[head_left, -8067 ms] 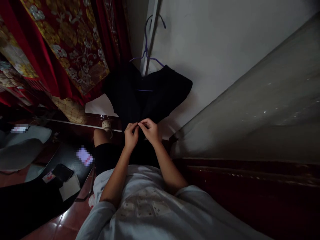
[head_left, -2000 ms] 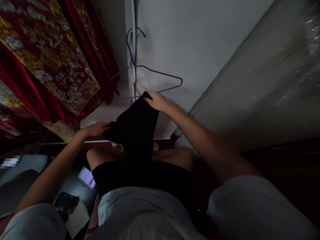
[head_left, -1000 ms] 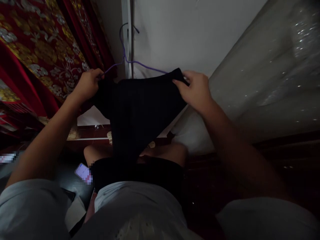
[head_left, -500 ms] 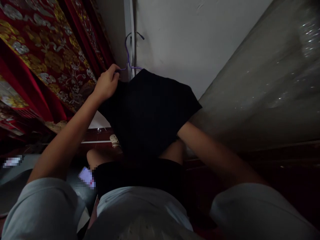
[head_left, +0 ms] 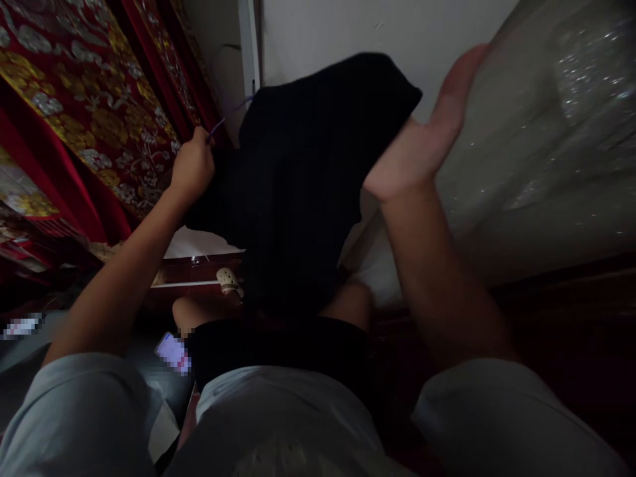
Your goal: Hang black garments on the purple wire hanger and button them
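A black short-sleeved top, seemingly a T-shirt [head_left: 303,179], hangs spread out in front of my knees. At its left shoulder my left hand [head_left: 193,169] is closed on a purple clothes hanger [head_left: 216,128], whose hook is blurred near the wall strip. Most of the hanger is hidden by the cloth. On the other side my right hand [head_left: 415,149] is at the shirt's right sleeve, palm showing and thumb stretched away from the cloth. Its other fingers are covered by the black fabric.
Red curtains with gold and silver patterns [head_left: 99,112] hang at the left. A large plastic-wrapped object [head_left: 521,172] leans at the right against the pale wall [head_left: 318,33]. A beige clog [head_left: 228,281] lies on the floor, and a lit phone [head_left: 173,351] lies beside my leg.
My right hand has come up and right from beneath the shirt, its thumb now showing. The shirt's right side has risen. My left hand has shifted slightly left and down with the hanger.
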{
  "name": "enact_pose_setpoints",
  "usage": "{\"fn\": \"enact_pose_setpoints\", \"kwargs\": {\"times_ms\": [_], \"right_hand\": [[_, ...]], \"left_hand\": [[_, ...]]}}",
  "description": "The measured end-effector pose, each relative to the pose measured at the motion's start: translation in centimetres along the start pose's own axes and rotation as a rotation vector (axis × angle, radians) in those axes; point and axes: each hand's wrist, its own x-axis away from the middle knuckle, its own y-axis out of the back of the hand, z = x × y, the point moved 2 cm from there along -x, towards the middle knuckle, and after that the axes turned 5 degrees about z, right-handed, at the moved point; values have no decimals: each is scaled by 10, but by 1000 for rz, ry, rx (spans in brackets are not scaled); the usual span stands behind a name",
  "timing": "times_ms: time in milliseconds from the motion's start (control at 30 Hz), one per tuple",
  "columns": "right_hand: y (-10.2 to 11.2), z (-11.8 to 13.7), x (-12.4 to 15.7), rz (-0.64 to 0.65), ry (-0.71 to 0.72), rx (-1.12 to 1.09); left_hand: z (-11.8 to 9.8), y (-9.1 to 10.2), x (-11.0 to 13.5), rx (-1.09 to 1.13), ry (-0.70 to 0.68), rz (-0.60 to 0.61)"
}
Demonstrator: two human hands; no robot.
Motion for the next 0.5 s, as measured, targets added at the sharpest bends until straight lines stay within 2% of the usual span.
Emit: {"fn": "enact_pose_setpoints", "kwargs": {"times_ms": [67, 100, 133, 233, 267, 300, 333, 367, 467, 500], "right_hand": [[-16, 20, 7, 104, 16, 8], [-25, 26, 12, 229, 18, 23], [-35, 29, 16, 416, 14, 44], [-61, 19, 29, 1105, -47, 121], [-68, 10, 31, 1264, -74, 142], [-74, -1, 31, 1313, -101, 158], [-80, -13, 28, 1259, -117, 180], [-86, -26, 25, 1129, -119, 216], [-107, -60, 20, 591, -41, 399], [-115, -67, 22, 464, 8, 461]], "left_hand": [[6, 7, 4, 43, -55, -11], [7, 11, 9, 70, -78, -25], [7, 13, 14, 97, -103, -36], [-4, 15, 35, 166, -209, 13], [-9, 14, 43, 181, -246, 53], [-16, 13, 49, 193, -284, 94], [-23, 12, 55, 203, -325, 130], [-31, 11, 60, 214, -371, 154], [-55, 8, 71, 279, -490, 182], [-63, 6, 73, 318, -518, 186]]}}
